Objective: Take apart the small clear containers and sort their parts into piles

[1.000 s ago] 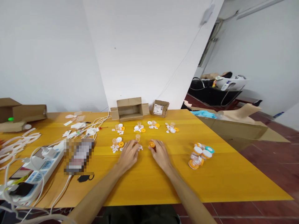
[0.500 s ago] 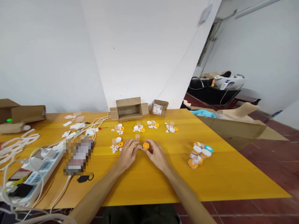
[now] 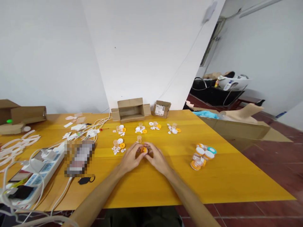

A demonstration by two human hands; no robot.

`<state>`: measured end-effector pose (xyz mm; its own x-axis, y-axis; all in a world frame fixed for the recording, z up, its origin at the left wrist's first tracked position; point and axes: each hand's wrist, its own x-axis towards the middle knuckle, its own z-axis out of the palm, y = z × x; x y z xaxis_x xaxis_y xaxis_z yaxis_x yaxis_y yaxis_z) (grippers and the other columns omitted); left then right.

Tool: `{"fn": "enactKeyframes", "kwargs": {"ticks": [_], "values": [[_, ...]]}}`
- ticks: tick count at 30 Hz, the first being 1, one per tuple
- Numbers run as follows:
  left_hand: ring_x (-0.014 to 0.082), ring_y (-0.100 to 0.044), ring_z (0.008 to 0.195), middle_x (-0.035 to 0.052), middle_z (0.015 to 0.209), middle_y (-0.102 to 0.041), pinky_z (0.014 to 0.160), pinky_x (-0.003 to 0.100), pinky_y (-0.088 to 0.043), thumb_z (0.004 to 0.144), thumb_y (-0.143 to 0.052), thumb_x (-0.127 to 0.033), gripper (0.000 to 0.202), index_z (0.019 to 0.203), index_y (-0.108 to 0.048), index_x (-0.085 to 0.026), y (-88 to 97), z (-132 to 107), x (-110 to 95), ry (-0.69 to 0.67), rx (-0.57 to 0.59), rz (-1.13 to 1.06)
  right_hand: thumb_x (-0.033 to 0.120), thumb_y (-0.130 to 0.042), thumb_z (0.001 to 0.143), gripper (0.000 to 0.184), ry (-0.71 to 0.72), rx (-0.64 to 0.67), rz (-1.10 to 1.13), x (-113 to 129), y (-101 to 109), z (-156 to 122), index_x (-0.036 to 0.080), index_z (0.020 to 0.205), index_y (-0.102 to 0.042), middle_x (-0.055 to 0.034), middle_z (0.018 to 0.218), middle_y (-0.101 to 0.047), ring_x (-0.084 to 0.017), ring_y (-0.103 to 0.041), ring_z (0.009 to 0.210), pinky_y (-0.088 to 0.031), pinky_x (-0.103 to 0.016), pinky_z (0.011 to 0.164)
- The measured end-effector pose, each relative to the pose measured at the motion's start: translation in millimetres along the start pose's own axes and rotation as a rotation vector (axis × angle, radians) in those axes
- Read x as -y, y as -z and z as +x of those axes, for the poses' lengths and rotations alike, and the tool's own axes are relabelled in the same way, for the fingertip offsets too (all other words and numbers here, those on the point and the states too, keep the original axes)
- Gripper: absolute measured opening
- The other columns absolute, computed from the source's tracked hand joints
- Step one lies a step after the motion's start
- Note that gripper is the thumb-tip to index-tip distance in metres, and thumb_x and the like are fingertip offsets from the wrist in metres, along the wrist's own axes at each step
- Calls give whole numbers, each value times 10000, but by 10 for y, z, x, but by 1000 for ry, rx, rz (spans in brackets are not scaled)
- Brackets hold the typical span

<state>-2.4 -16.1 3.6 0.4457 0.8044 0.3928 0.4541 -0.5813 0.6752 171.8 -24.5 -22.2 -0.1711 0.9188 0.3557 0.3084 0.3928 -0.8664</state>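
Observation:
At the middle of the table, my left hand (image 3: 130, 157) and my right hand (image 3: 157, 156) meet around an orange round cap (image 3: 144, 150). Fingertips and thumbs of both hands close on it, and the cap is tilted; whatever is inside it is too small to make out. Just beyond the hands stands a small clear plastic cup (image 3: 139, 138). To the left lies a group of parts: a clear cup (image 3: 115, 143), a white disc (image 3: 120, 141), an orange cap (image 3: 122, 145) and several small white gear-like pieces (image 3: 115, 150).
Similar part groups with a white disc (image 3: 137, 130) and orange caps (image 3: 159, 126) lie farther back. Assembled jars (image 3: 200, 152) cluster at right. An open cardboard box (image 3: 131, 118) and a smaller box (image 3: 162, 109) stand by the wall. A power strip (image 3: 48, 171) and cables occupy the left.
My left hand has moved right to join my right hand at the orange cap. The cap has shifted slightly left and tilted. The small white pieces between the hands are now hidden.

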Motion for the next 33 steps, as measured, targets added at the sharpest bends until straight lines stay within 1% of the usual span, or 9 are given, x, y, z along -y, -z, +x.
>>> {"fn": "enactKeyframes", "kwargs": {"ticks": [2,6,10,14,19,21,24,28,33], "values": [[205,-609,898,49,983,-659,853,325,-496,917,-559,-291,171,1061,-631,-233,5,-3,-5,1,-1,1,214,-606,788,326,-16,9,-8,18,9,6,240,1113,-608,-67,1097,-720,-209,-687,930,-531,-356,869],[196,-599,849,37,906,-644,801,308,-482,924,-553,-333,148,988,-633,-225,-5,-8,6,17,-3,32,235,-588,802,183,-45,54,-55,63,27,11,235,977,-640,-31,919,-730,-195,-667,804,-524,-336,789],[194,-598,825,30,884,-644,789,308,-479,936,-538,-358,162,952,-627,-223,-20,-6,20,32,4,65,272,-585,817,130,-41,53,-69,78,30,11,236,925,-648,-20,868,-726,-184,-646,756,-508,-315,748],[210,-602,864,37,901,-648,815,329,-484,950,-523,-379,181,945,-624,-229,-27,-12,24,13,-2,112,287,-599,807,127,-51,44,-62,54,27,16,239,914,-648,-15,848,-725,-183,-636,727,-501,-311,720],[226,-602,944,57,1000,-657,889,364,-487,953,-533,-398,220,1084,-607,-237,-24,-22,25,-61,6,116,265,-614,775,146,-53,34,-32,33,30,17,239,916,-640,-4,829,-724,-176,-626,693,-502,-305,696],[224,-602,950,55,1001,-661,907,370,-483,967,-510,-386,216,1094,-607,-241,-22,-22,28,-72,10,117,285,-610,785,130,-47,27,-26,34,29,15,238,904,-637,-1,817,-722,-174,-625,686,-500,-303,685],[223,-602,936,49,964,-662,905,371,-480,971,-500,-384,205,1052,-618,-237,-22,-20,31,-62,0,131,312,-605,797,133,-44,24,-10,40,25,14,232,898,-635,-7,816,-723,-171,-628,685,-497,-298,674],[214,-598,886,38,888,-652,858,353,-485,967,-503,-379,193,967,-621,-227,-26,-15,30,-44,-9,135,324,-612,784,136,-63,30,37,41,21,20,228,880,-628,-1,796,-716,-165,-621,673,-494,-294,669],[199,-595,846,29,856,-644,802,328,-482,965,-505,-389,203,921,-611,-222,-17,-7,21,-16,-39,116,357,-672,743,175,-133,21,101,26,11,33,221,841,-622,29,718,-670,-150,-587,641,-471,-281,644]]}}
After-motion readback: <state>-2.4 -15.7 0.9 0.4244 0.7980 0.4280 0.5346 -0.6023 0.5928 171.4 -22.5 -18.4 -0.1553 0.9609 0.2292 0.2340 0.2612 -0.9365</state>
